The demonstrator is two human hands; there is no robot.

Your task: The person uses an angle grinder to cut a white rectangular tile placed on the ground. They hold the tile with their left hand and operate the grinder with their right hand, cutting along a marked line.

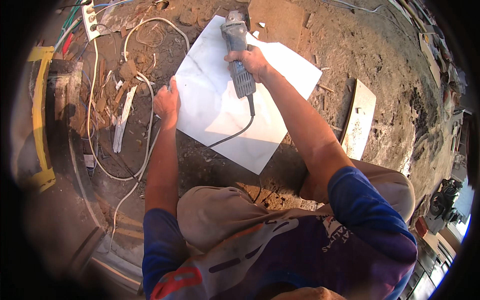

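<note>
Left hand point(166, 101), at ten o'clock from the picture's centre, rests on the left edge of a large white square marble tile point(220, 107) lying flat on the dirt ground point(370, 55); whether its fingers curl under the edge cannot be told. Right hand point(252, 62), at twelve o'clock, is clamped around the body of a grey angle grinder point(237, 55), its head at the tile's far corner. A white cable point(148, 125) loops at nine o'clock; a second pale slab point(359, 120) lies at three o'clock.
</note>
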